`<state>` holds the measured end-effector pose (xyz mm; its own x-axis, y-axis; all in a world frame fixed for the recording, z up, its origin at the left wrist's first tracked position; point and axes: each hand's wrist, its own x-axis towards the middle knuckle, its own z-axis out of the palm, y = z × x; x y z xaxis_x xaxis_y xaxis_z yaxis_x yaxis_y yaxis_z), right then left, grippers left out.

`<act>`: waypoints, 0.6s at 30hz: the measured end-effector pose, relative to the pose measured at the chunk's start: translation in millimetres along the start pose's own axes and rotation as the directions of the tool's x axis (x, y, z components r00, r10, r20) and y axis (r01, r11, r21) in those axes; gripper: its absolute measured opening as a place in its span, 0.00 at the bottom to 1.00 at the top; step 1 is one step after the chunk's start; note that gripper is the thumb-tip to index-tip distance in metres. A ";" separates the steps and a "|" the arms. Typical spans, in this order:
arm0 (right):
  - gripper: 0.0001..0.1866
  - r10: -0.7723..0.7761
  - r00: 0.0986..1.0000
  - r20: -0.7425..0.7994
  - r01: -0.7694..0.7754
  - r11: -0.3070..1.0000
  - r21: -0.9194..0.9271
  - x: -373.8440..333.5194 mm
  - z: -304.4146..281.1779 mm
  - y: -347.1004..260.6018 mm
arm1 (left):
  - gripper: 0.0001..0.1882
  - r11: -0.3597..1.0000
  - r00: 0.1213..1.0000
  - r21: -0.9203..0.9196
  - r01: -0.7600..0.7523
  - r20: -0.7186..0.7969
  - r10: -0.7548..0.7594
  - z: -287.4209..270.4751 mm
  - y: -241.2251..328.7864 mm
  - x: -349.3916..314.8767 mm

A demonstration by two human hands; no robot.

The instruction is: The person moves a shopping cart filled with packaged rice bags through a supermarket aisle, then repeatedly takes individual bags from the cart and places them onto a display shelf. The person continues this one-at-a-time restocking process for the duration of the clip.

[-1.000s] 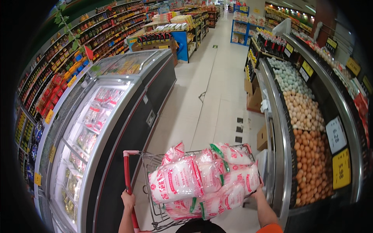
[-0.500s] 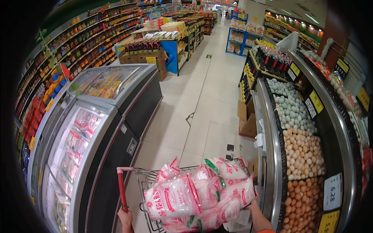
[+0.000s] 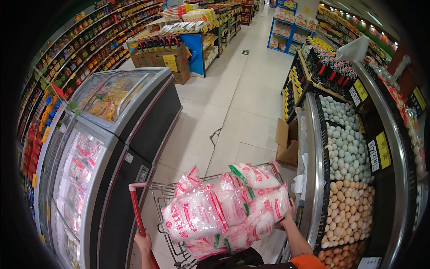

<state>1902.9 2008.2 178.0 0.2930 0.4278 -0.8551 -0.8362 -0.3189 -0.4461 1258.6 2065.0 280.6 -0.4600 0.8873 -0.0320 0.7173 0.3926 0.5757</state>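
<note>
A metal wire shopping cart (image 3: 157, 204) stands in front of me, heaped with clear plastic bags of white contents with pink print (image 3: 192, 215). Some bags have green strips. My left hand (image 3: 143, 242) is closed round the red bar handle (image 3: 136, 208) on the cart's left side. At the right side of the load, my right hand (image 3: 288, 216) is curled against the corner of a bag. Its fingers are partly hidden, so I cannot tell whether it grips the bag or the cart.
A grey chest freezer (image 3: 148, 130) flanks the aisle on the left. To the right, a metal-edged stand (image 3: 313, 148) holds pale green and brown eggs (image 3: 347, 210). An open cardboard box (image 3: 286, 141) sits on the floor beside it. Bottles (image 3: 324, 67) and a blue rack (image 3: 291, 33) stand farther ahead.
The freezer and egg stand have shifted down the view as I move forward along the aisle with the cart. Both hands keep their places at the cart's sides.
</note>
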 end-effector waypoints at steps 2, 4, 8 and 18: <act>0.45 0.087 0.994 0.064 -0.087 0.996 0.004 14.1 24.9 -29.0 | 0.13 0.987 0.986 -0.038 0.155 0.071 -0.152 18.9 50.7 23.2; 0.44 0.106 0.989 0.101 -0.114 0.991 0.070 46.3 36.3 -54.9 | 0.13 0.979 0.976 -0.031 0.199 0.097 -0.195 37.4 104.9 47.0; 0.46 -0.017 0.987 0.159 0.021 0.999 -0.026 47.6 116.4 -114.9 | 0.13 0.995 0.995 -0.021 0.093 0.050 -0.091 91.4 126.0 94.7; 0.42 -0.105 0.989 -0.102 0.110 0.992 0.053 234.7 142.6 -206.8 | 0.13 0.973 0.952 -0.126 0.194 0.263 -0.155 197.6 287.9 227.1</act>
<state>2078.5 2295.2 107.3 0.4244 0.3706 -0.8262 -0.8222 -0.2245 -0.5230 1464.0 2427.4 277.6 -0.4115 0.8475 -0.3352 0.5429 0.5234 0.6568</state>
